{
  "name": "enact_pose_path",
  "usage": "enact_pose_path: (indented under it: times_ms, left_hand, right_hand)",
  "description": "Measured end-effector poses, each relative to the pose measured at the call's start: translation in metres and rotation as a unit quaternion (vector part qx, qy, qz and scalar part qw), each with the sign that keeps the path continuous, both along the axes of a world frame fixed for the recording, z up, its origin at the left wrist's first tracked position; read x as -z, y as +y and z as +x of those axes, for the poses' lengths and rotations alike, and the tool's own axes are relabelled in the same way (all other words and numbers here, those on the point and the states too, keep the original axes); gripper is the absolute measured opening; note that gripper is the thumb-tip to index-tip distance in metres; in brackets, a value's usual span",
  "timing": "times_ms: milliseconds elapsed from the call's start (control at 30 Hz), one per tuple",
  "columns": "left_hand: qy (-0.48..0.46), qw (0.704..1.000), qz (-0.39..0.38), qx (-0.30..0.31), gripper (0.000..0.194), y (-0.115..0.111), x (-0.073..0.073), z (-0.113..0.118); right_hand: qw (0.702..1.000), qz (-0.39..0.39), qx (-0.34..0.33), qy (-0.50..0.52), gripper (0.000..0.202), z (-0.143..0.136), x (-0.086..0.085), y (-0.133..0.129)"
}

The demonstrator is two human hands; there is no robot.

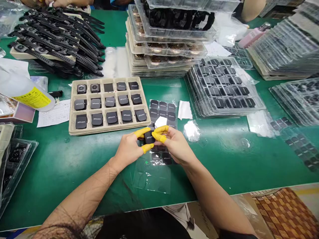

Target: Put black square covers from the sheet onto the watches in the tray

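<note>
Head view: we find both hands meeting at a small black square piece (150, 137), just beside the near right corner of the beige tray (109, 129). The left hand (128, 147) holds it between forefinger and thumb, the 2 fingers parted only by the width of the piece. The right hand (178, 146) has its fingertips drawn narrow at the right edge; we cannot tell whether they pinch the piece, a film on it, or merely touch it. Yellow finger covers (159, 136) sit on the working fingers.

We judge the step in hand to be fine edge work on the piece, steadied from the left and worked from the right. From this position, any next move calls for a firm left pinch, light right fingertips and a level face.

The piece is dark, with rounded corners and pale lettering facing up. What lies beneath it is hidden by the fingers. A clear sheet of black squares (162, 105) lies to the right of the tray and runs under the hands; a white paper patch (161, 122) lies on it. We count 15 compartments in the tray: 12 show lettered squares, 2 at the far left show round watch backs (81, 88), and the middle of the far row shows a plain dark square (108, 87). A heap of strapped watches (62, 39) lies beyond the tray.
</note>
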State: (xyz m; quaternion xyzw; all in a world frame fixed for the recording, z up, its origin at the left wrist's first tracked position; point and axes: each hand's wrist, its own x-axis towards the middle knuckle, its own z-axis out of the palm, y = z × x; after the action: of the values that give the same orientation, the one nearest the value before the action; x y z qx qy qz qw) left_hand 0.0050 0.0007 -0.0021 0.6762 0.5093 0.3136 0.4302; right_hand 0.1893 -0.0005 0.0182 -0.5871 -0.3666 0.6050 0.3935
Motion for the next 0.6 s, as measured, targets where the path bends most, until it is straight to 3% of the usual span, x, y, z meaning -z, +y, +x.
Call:
enact_pose_path:
  times_ms: [200,333,500,600]
  left_hand:
    - [-0.024,1.000,-0.017,0.004,0.057,0.000,-0.001,0.000]
    - [-0.056,0.998,-0.040,0.005,0.063,0.000,0.000,0.001]
    - [-0.051,0.997,-0.049,0.007,0.032,0.001,-0.004,0.000]
    - [-0.004,0.999,-0.035,0.013,0.026,0.001,-0.006,-0.001]
  right_hand:
    - [0.998,0.047,-0.040,-0.031,0.050,-0.001,0.001,-0.003]
    - [0.998,0.047,-0.025,-0.035,0.049,-0.003,0.001,-0.003]
    - [0.995,0.066,-0.064,-0.049,0.044,-0.004,0.002,-0.007]
    - [0.989,0.064,-0.113,-0.069,0.048,-0.001,0.000,-0.011]
